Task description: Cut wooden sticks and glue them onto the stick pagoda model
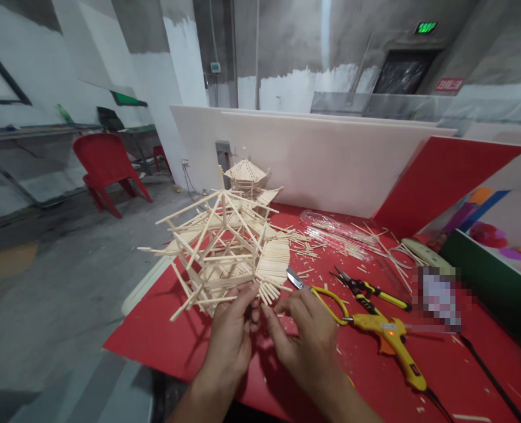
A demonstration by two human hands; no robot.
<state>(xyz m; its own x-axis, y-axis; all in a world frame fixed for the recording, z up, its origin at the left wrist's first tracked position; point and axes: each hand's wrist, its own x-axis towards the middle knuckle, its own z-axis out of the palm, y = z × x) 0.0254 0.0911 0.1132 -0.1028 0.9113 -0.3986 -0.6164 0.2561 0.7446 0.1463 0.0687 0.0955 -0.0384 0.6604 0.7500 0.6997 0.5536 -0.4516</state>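
A pavilion-like frame of thin wooden sticks (225,264) stands on the red board, its roof an open fan of ribs. A curved walkway of short sticks laid side by side (274,258) joins its right side. My left hand (234,326) is at the frame's front lower edge, thumb and fingers closed together near the walkway's end. Just right of it, my right hand (309,329) has curled fingers, with the thumb close to the forefinger. Whatever lies between the fingertips of either hand is too small to make out.
Yellow-handled scissors (335,302), pliers (375,291) and a yellow glue gun (390,335) lie to the right. Loose sticks (304,244) and a plastic bag of sticks (340,235) are behind them. A finished-looking stick pavilion (246,171) stands at the back; a red chair (106,164) is far left.
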